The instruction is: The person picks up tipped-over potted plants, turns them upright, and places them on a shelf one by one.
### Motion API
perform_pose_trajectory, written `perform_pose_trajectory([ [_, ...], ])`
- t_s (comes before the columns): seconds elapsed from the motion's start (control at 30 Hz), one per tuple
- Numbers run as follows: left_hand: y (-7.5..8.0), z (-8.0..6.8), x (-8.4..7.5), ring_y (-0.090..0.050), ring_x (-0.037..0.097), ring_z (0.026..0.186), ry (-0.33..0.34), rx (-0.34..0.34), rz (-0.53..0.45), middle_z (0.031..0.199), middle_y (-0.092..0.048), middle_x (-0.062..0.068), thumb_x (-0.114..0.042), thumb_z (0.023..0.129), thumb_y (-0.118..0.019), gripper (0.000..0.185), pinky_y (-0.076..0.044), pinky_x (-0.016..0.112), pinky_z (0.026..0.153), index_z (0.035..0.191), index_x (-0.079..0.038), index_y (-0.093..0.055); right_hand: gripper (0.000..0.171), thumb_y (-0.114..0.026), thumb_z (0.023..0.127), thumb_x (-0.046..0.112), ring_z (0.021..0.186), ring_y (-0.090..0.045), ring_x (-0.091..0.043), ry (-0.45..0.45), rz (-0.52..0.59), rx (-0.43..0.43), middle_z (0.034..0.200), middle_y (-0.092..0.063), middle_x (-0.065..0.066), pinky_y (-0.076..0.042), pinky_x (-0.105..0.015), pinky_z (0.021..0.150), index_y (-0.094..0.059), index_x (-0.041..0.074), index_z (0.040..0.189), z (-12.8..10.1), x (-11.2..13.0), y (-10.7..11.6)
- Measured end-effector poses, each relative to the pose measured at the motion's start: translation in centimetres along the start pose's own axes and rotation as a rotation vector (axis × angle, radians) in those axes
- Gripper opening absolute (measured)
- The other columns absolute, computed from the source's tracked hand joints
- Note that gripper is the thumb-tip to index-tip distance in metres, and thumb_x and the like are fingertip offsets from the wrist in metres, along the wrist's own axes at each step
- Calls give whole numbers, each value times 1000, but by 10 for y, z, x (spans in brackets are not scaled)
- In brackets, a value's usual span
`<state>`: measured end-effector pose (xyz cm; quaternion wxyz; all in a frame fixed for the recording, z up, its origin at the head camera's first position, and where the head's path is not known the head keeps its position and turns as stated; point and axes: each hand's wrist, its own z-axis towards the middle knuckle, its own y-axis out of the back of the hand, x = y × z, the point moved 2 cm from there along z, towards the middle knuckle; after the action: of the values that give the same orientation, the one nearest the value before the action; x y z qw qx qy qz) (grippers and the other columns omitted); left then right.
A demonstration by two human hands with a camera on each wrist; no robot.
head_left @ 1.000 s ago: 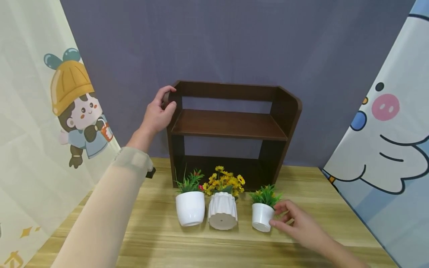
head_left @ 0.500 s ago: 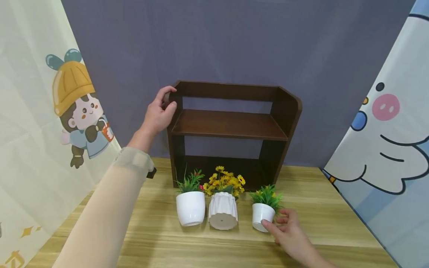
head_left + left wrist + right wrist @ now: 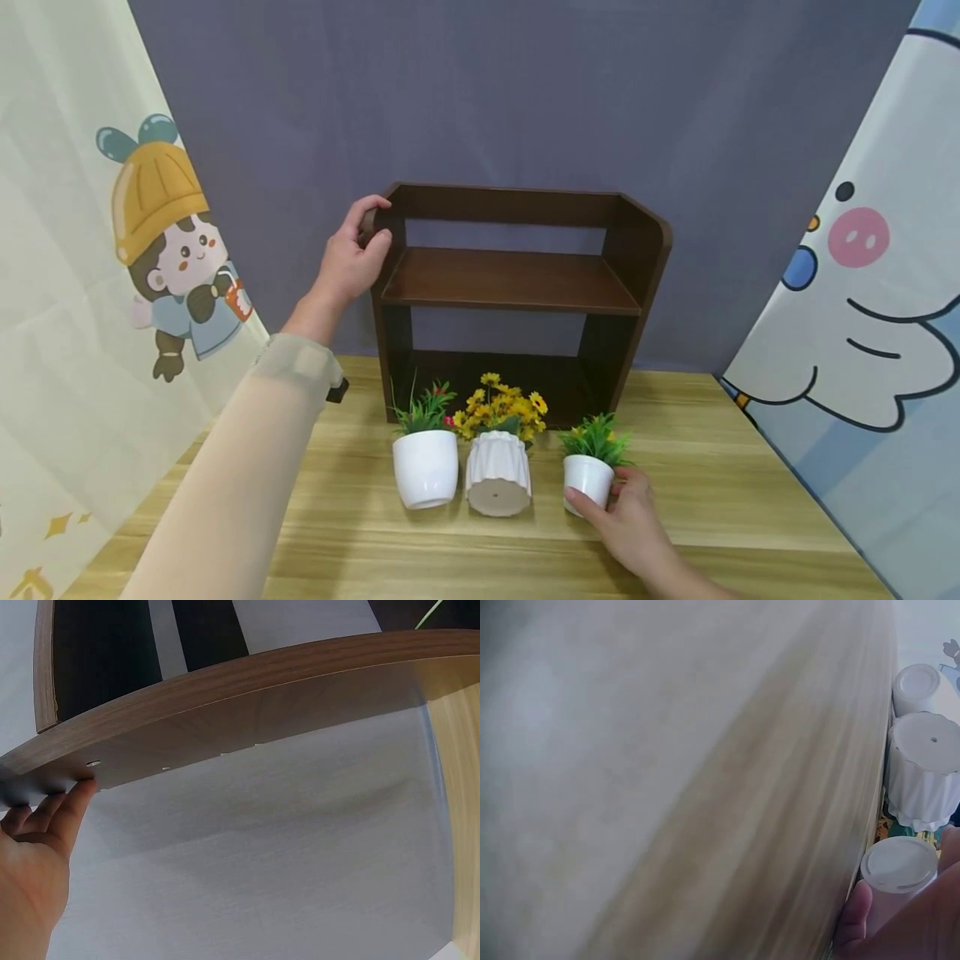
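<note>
My left hand (image 3: 347, 260) grips the upper left side panel of a dark brown two-tier wooden shelf (image 3: 517, 279); in the left wrist view its fingertips (image 3: 81, 796) press the panel's outer face. At the front right my right hand (image 3: 633, 527) holds a small potted plant (image 3: 588, 477), thumb across the front of the white pot and fingers at its right side. To its left lie a fluted white pot of yellow flowers (image 3: 498, 475) and a smooth white pot with red-tipped greenery (image 3: 426, 467). The pots lie tipped, plants toward the shelf; the right wrist view shows their bases.
The wood-grain table (image 3: 420, 554) carries everything. Behind the shelf hangs a grey-blue cloth (image 3: 510, 92). A cream cartoon curtain (image 3: 67, 275) borders the left side, and a blue-white cartoon curtain (image 3: 900, 358) the right.
My right hand has moved left and round the small pot, from its right edge to a hold with the thumb across its front. The left hand stays on the shelf.
</note>
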<state>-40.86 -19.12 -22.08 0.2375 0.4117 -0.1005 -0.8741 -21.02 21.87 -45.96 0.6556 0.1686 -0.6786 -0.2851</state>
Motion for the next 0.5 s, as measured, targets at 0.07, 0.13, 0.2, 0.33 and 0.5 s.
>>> perform_pose_trajectory([
  [0.07, 0, 0, -1, -55, 22, 84, 0, 1, 1, 102, -58, 8, -34, 107, -55, 42, -44, 37, 73, 149, -41, -56, 95, -86, 95, 39, 106, -61, -34, 2, -2, 5, 125, -52, -35, -52, -28, 79, -31, -21, 144, 1, -1, 0],
  [0.13, 1, 0, 0, -56, 23, 85, 0, 0, 4, 103, -59, 8, -33, 107, -55, 42, -45, 37, 73, 149, -40, -56, 92, -86, 96, 38, 107, -62, -34, -2, 0, 12, 125, -52, -34, -53, -28, 80, -32, -20, 143, 2, -1, 0],
  [0.2, 1, 0, -1, -57, 23, 85, 0, 0, 6, 105, -60, 9, -33, 107, -55, 42, -45, 36, 73, 149, -40, -56, 91, -86, 96, 38, 106, -62, -34, -4, 4, 26, 126, -52, -35, -54, -30, 81, -32, -20, 142, 3, -2, 1],
  [0.33, 0, 1, -1, -57, 23, 87, -1, 0, 0, 106, -61, 9, -32, 107, -55, 42, -45, 36, 74, 149, -38, -56, 93, -85, 97, 39, 105, -64, -34, -9, 17, 52, 126, -53, -36, -57, -35, 81, -30, -21, 143, 3, -2, 3],
  [0.5, 0, 0, 0, -57, 23, 88, 1, 4, -5, 109, -62, 9, -31, 107, -55, 43, -46, 35, 75, 149, -38, -55, 95, -86, 96, 39, 105, -67, -33, -21, 40, 66, 128, -56, -35, -59, -38, 82, -30, -20, 146, 3, -2, 4],
])
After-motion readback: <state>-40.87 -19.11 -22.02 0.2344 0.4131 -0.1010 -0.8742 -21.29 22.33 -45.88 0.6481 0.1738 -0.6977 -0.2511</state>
